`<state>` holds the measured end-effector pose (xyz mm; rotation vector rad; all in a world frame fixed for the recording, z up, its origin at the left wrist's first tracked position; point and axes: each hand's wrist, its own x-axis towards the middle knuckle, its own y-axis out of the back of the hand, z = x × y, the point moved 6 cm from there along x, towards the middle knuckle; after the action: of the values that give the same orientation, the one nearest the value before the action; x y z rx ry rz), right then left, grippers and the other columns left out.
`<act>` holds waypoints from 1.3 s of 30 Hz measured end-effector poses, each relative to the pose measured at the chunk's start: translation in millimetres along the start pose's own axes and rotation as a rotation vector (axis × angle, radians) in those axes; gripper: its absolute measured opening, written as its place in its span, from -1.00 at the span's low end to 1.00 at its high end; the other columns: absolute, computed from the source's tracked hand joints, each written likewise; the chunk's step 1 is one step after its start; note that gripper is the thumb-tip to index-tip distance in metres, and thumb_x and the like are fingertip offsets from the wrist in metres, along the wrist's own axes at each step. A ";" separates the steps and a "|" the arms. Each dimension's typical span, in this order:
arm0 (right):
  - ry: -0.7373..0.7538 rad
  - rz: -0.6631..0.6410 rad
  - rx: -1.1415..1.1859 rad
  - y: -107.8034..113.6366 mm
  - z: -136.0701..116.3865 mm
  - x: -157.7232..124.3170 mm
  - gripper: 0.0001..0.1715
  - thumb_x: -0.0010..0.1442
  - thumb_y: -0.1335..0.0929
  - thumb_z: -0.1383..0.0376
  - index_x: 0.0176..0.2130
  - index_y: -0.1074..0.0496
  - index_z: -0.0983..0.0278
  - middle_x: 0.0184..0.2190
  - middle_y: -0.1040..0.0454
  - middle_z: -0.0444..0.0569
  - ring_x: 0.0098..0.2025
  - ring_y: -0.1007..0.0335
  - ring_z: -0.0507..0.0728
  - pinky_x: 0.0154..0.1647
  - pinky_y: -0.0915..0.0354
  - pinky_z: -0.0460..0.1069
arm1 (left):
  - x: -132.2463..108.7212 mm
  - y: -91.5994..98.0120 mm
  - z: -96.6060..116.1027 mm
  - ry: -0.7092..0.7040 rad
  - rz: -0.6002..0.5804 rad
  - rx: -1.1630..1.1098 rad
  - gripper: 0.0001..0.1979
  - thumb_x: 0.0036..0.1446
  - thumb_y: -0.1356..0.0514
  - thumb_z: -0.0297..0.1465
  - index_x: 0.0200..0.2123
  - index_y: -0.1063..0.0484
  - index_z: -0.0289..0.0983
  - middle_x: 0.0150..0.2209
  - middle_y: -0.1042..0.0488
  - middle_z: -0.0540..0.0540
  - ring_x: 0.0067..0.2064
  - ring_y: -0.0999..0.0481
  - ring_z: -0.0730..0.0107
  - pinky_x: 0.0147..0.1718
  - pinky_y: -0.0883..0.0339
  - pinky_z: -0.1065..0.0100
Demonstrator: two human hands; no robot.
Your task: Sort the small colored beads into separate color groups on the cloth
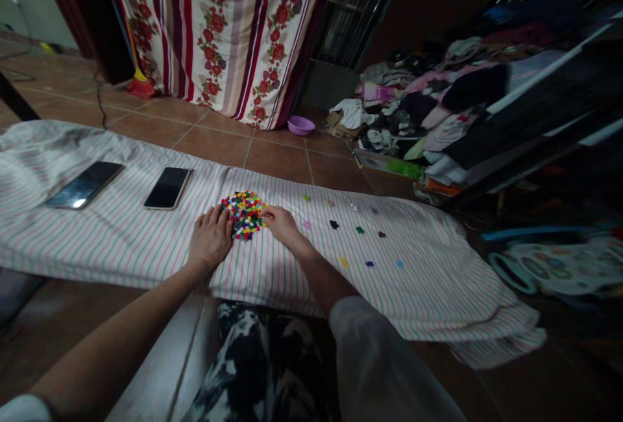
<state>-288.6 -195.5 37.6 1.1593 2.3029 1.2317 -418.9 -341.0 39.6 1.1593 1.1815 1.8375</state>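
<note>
A pile of small multicoloured beads (244, 213) lies on a pink-and-white striped cloth (121, 240) spread over a low surface. My left hand (211, 237) rests flat on the cloth, fingers stretched, touching the pile's left edge. My right hand (281, 222) sits at the pile's right edge with fingers curled in a pinch against the beads; what they grip is too small to make out. Several loose beads (360, 230) lie scattered on the cloth to the right.
Two dark phones (168, 187) (85, 184) lie on the cloth at the left. Beyond are a tiled floor, a floral curtain (228, 26), a purple bowl (300, 125) and a heap of clothes (438, 104). My patterned lap (263, 363) is below.
</note>
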 end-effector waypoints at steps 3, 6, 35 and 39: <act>0.010 0.002 0.014 0.2 1.5 -0.9 -0.70 0.12 -0.34 0.50 -0.22 -0.57 0.22 -0.29 -0.52 -0.09 -0.23 -0.43 0.06 -0.12 -0.29 -0.08 | -0.2 0.2 0.0 0.006 -0.002 0.015 -0.47 0.32 0.18 -0.24 0.17 -0.33 -0.35 0.28 -0.28 -0.29 0.29 -0.26 0.03 0.21 -0.15 0.03; 0.025 -0.004 0.033 -0.7 3.0 -2.8 -0.70 0.12 -0.34 0.50 -0.21 -0.57 0.21 -0.29 -0.49 -0.11 -0.26 -0.42 0.04 -0.13 -0.29 -0.09 | -0.3 1.2 0.2 0.012 -0.012 0.019 -0.47 0.32 0.18 -0.24 0.18 -0.32 -0.34 0.28 -0.28 -0.28 0.30 -0.24 0.03 0.22 -0.14 0.04; 0.164 0.160 0.029 -10.2 4.4 -21.1 -0.83 0.23 -0.29 0.41 -0.21 -0.44 0.19 -0.20 -0.49 -0.08 -0.19 -0.41 0.08 -0.03 -0.31 -0.01 | -0.3 -0.5 -1.1 0.001 -0.020 0.032 -0.45 0.32 0.20 -0.24 0.18 -0.32 -0.38 0.28 -0.27 -0.31 0.31 -0.23 0.01 0.23 -0.13 0.03; 0.151 0.160 0.044 -9.0 3.1 -22.7 -0.77 0.22 -0.30 0.40 -0.13 -0.46 0.19 -0.16 -0.49 -0.08 -0.18 -0.42 0.07 -0.03 -0.32 -0.02 | -0.3 0.1 -1.0 0.002 -0.016 0.037 -0.44 0.32 0.20 -0.25 0.18 -0.33 -0.39 0.28 -0.28 -0.32 0.30 -0.24 -0.01 0.22 -0.14 0.03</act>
<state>-277.1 -213.9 25.9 1.3310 2.3958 1.3754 -419.7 -341.6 39.5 1.1653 1.2276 1.8117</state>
